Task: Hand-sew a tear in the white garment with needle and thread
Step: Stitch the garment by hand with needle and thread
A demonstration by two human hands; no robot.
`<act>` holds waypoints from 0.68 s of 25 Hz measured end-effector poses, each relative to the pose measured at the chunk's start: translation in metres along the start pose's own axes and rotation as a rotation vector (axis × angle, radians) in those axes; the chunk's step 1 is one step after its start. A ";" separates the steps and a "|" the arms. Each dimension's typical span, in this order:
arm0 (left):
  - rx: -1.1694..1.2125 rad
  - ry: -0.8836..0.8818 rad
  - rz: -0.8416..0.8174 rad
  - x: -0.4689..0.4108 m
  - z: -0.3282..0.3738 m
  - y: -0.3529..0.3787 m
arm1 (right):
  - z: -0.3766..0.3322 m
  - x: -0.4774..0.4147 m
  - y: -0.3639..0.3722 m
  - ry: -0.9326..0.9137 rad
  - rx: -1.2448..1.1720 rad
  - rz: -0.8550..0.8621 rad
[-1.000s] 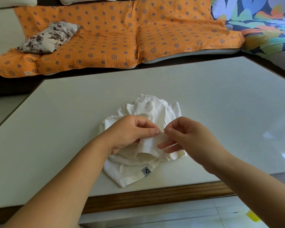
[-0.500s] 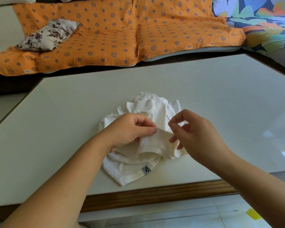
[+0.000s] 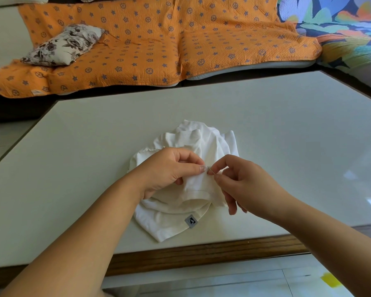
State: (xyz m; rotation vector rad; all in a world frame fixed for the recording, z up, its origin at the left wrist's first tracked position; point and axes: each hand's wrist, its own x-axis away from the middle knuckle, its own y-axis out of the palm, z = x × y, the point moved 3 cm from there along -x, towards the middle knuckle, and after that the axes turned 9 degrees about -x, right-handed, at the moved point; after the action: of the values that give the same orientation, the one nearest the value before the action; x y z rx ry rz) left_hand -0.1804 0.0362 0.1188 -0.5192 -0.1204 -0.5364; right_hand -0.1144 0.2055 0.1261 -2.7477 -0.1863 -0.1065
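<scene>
The white garment lies bunched near the front edge of the table, its grey label turned toward you, and you have a fold of it raised between your hands. Your left hand grips that fold, thumb pressed flat against the curled fingers with the cloth between them. Your right hand pinches the needle between thumb and forefinger, the other fingers hanging loosely curled below. The needle's tip sits just beside your left thumbnail, right at the pinched cloth. Half a second ago that needle stood clear above the fold, pointing up and away; now you have brought it back down to the cloth, much where your fingers met a second ago. I read that as one stitch pulled through and the next being started, so the mending is under way, not finished (the tear itself and the thread are too fine to make out here). Mind that thumb, since the point is close to it. Beyond the table lies an orange quilted cover with a floral cushion on it.
</scene>
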 end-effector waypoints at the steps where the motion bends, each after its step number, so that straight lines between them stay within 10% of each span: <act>1: -0.002 -0.001 -0.001 0.000 0.000 0.000 | 0.000 0.000 0.000 0.002 0.000 -0.002; 17: -0.005 0.001 0.000 0.001 0.000 0.000 | 0.001 -0.002 0.001 0.021 0.005 -0.009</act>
State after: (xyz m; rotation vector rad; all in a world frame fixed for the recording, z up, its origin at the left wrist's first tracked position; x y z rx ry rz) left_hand -0.1800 0.0354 0.1190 -0.5237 -0.1183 -0.5374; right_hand -0.1158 0.2048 0.1248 -2.7396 -0.1924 -0.1374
